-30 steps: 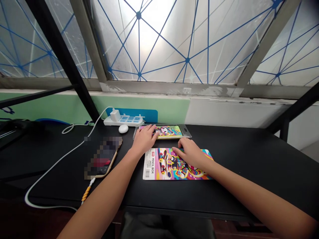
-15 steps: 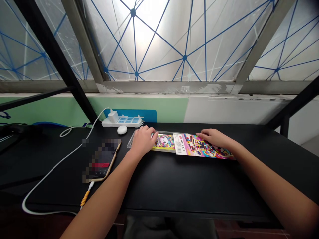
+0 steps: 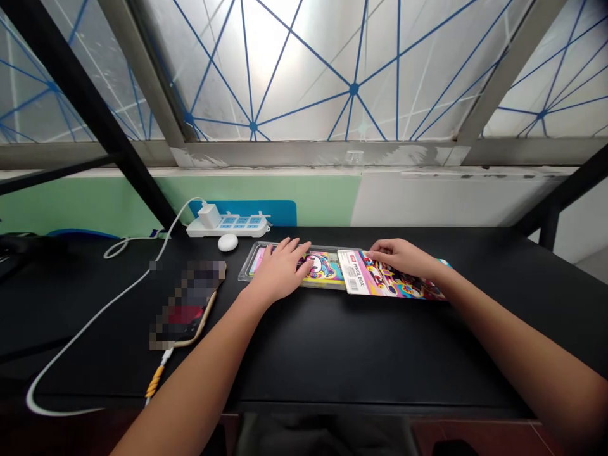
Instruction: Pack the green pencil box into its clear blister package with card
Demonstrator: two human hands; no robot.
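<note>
A colourful pencil box in a clear plastic shell [image 3: 327,269] lies flat near the back of the black desk [image 3: 332,354]. My left hand [image 3: 280,269] rests flat on its left half, fingers stretched out and spread. A printed card marked "PENCIL BOX" [image 3: 380,284] lies over the shell's right end. My right hand [image 3: 403,256] lies on top of that card, fingers extended and pressing on its far edge.
A phone [image 3: 190,304] on a charging cable [image 3: 85,329] lies left of my left arm. A white power strip [image 3: 228,223] and a small white earbud case [image 3: 227,242] sit by the wall. Black frame bars stand at both sides.
The printed card went from lying in front of the shell to overlapping its right end, carried by my right hand. My left hand's fingers have spread flat on the shell.
</note>
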